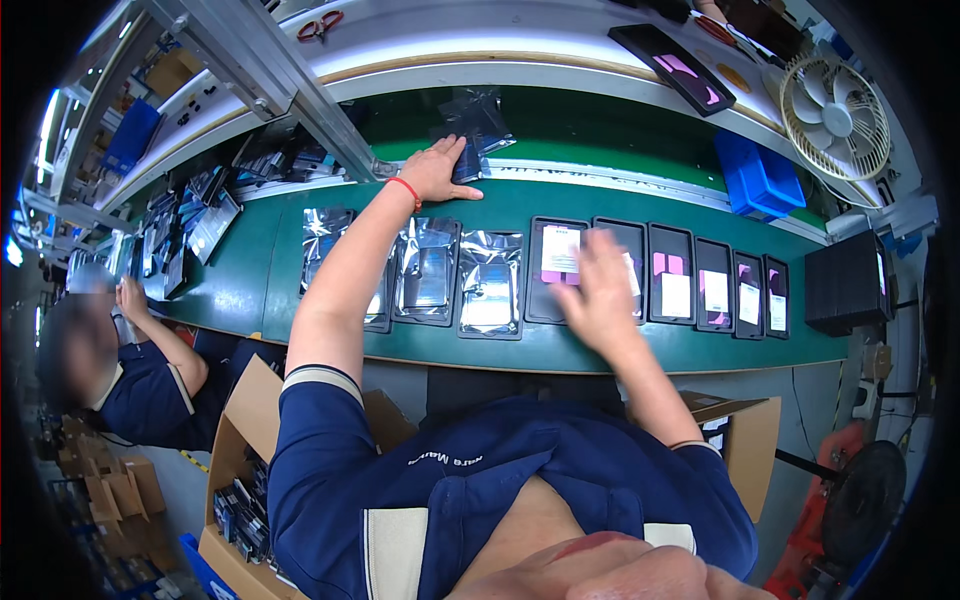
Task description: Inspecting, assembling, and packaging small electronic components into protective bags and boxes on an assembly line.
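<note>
My left hand (436,172), with a red cord on its wrist, reaches to the far side of the green bench. Its fingers are stretched out against a dark, shiny packet (470,164); I see no grip on it. Over the row of black trays my right hand (604,293) is slightly blurred, fingers extended and thumb apart. Beneath and beside it lie a black tray (541,300) and a white label card (561,247) on a pink-printed sheet. Left of these, silvery clear bags (490,285) cover several trays. More trays (671,273) with pink sheets and white cards continue rightward.
A blue bin (757,178) and a stack of black trays (846,285) stand at the right. A fan (836,118) sits on the upper shelf. Loose dark packets (190,225) pile at the left, near a co-worker's hand (131,300). Open cardboard boxes (250,400) flank me.
</note>
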`<action>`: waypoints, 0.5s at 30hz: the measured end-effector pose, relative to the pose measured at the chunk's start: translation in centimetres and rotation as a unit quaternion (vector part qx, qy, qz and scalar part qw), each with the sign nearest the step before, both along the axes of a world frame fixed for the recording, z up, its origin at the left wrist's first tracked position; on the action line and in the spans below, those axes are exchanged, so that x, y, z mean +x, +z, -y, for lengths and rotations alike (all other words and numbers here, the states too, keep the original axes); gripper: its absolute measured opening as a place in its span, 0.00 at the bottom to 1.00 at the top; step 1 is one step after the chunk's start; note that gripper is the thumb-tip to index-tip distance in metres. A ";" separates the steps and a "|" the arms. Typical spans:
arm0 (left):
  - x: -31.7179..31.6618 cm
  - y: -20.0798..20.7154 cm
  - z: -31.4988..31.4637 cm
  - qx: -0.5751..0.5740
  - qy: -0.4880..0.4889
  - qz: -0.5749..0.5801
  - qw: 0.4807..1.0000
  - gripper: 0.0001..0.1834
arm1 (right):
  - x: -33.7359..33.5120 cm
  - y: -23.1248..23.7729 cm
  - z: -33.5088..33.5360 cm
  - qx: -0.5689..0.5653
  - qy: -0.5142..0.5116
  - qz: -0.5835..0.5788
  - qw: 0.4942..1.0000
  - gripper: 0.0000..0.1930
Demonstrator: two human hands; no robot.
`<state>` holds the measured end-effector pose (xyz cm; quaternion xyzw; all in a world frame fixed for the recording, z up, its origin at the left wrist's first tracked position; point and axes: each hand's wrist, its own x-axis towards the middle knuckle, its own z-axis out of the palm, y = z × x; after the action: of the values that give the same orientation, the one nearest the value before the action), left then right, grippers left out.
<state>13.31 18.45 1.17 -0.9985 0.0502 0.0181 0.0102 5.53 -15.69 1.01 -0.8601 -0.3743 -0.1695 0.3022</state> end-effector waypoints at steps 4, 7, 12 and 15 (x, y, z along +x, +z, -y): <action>-0.7 -0.2 -0.1 -0.027 0.022 0.033 0.999 0.43 | 6.3 -0.4 10.7 -0.118 -0.284 0.077 0.948 0.27; -1.1 -0.8 -0.1 -0.038 0.022 0.063 0.997 0.29 | 9.7 -1.1 19.8 -0.219 -0.507 -0.028 0.833 0.33; -6.2 2.3 9.4 0.027 -0.096 0.215 0.972 0.30 | 11.3 -3.3 26.5 -0.262 -0.609 -0.240 0.709 0.45; -10.3 0.5 16.6 0.001 -0.126 0.174 0.977 0.32 | 10.9 -1.9 24.5 -0.236 -0.603 -0.249 0.720 0.45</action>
<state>3.01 1.89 1.67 -0.9721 0.1730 -0.1571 0.0220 16.46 -40.22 -0.89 -0.9587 0.2843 -0.0019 0.0053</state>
